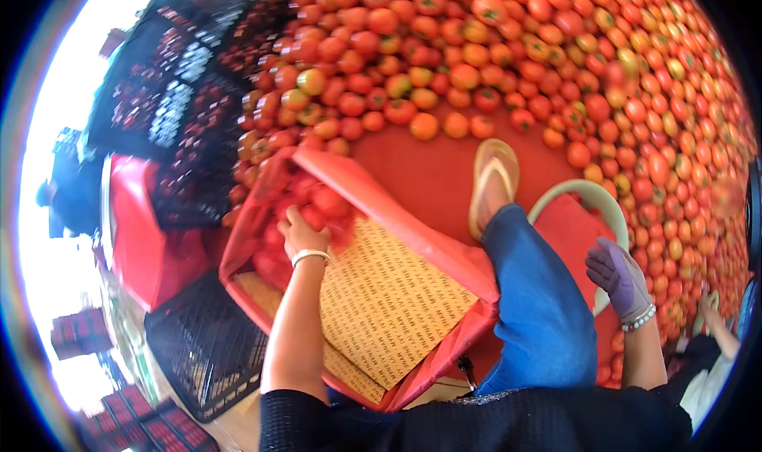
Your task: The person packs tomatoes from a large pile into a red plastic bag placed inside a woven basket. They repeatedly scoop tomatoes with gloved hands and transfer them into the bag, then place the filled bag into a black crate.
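My left hand [302, 233], bare with a white bracelet, reaches into a red-lined box [411, 226] over blurred red tomatoes [324, 202] at its far left corner; whether it grips one I cannot tell. Brown printed paper [399, 297] covers the rest of the box's inside. At the right, my right hand [616, 276] wears a purple and grey glove and a beaded bracelet. Its fingers are a little spread and nothing shows in them. Beneath and beside it is a pale round tub [616, 214] with a red lining or surface showing inside.
A large heap of tomatoes [464, 77] lies on a red sheet [399, 166] ahead and to the right. Black crates [202, 107] of dark red produce stand at the left, above an empty-looking black crate [205, 345]. Another person's arm [717, 327] shows at lower right.
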The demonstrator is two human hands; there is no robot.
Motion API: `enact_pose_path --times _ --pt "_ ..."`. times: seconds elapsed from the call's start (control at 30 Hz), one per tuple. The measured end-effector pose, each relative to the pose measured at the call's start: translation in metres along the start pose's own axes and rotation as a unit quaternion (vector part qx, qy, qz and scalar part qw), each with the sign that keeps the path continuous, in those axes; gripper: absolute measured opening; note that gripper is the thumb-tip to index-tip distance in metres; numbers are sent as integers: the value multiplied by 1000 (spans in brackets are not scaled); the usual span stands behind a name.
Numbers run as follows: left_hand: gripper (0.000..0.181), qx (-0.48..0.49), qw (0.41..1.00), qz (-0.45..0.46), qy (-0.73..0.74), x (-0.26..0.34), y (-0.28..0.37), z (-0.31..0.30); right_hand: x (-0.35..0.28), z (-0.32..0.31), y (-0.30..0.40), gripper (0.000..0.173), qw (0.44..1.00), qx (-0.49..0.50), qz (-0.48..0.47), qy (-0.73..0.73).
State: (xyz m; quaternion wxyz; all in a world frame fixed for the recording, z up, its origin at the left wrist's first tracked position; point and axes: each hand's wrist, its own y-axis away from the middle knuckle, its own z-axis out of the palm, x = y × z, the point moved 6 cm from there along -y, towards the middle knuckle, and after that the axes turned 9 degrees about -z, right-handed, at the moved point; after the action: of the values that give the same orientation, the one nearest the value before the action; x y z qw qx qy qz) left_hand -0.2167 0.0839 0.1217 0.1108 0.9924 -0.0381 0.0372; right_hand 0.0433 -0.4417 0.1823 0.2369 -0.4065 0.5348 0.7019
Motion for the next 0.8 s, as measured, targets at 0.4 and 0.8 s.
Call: enact_pose_path --times 0.4,0.8 --pt "63 109 960 -17 -256 -27 -16 55 227 -385 57 16 891 448 -2 80" --pt "81 111 975 179 67 -73 -27 33 180 -239 -57 64 707 164 -107 680"
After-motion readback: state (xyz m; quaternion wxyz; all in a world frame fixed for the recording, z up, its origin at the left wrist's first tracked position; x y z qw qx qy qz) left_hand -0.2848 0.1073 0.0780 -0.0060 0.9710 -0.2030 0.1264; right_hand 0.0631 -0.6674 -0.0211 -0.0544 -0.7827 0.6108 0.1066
